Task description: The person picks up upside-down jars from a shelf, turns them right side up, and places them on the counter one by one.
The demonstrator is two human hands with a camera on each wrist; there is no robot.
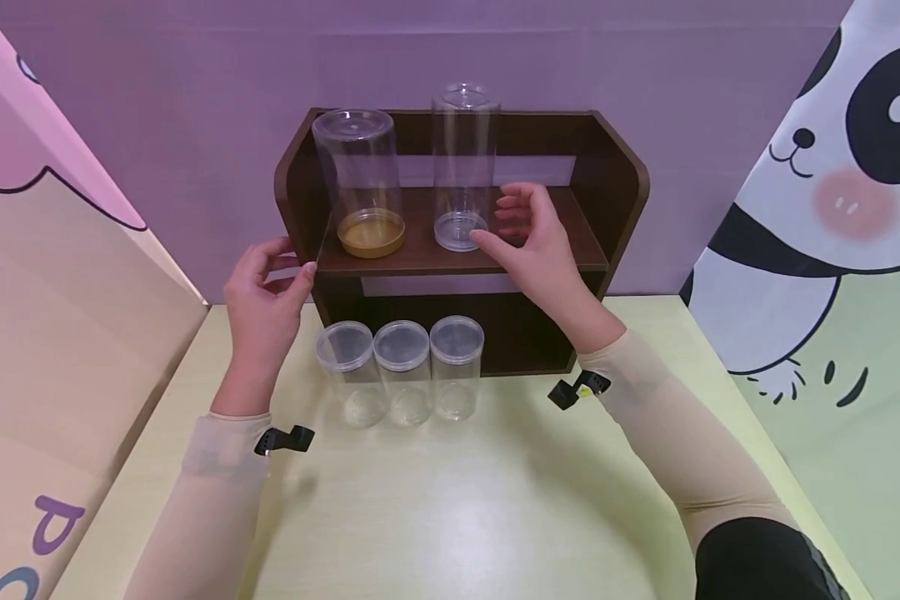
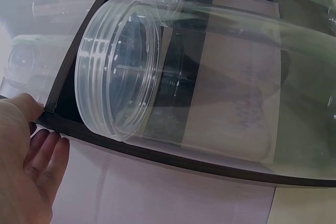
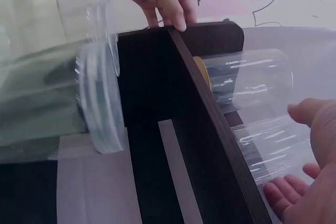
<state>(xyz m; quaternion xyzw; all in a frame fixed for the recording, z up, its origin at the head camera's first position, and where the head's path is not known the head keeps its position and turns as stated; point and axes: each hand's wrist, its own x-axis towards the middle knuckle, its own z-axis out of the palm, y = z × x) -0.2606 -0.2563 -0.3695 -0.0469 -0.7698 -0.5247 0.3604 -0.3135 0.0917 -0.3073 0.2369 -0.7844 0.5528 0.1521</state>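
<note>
A dark brown two-level shelf [image 1: 626,179] stands against the purple backdrop. My left hand [image 1: 262,308] grips its left side edge between thumb and fingers, as the left wrist view also shows. On the upper board stand a wide clear jar [image 1: 354,167] with an amber band at its bottom and, to its right, a tall narrow clear jar [image 1: 465,158]. Beside the narrow jar's base is my right hand [image 1: 543,250], its thumb apart from its loosely bent fingers. Its thumb tip overlaps the jar's lower edge in the head view.
Three clear lidded jars stand side by side before the shelf: a left jar [image 1: 348,383], a middle jar [image 1: 405,379] and a right jar [image 1: 456,371]. They stand on a pale table [image 1: 435,517]. Printed cloths with cartoon figures hang on both sides.
</note>
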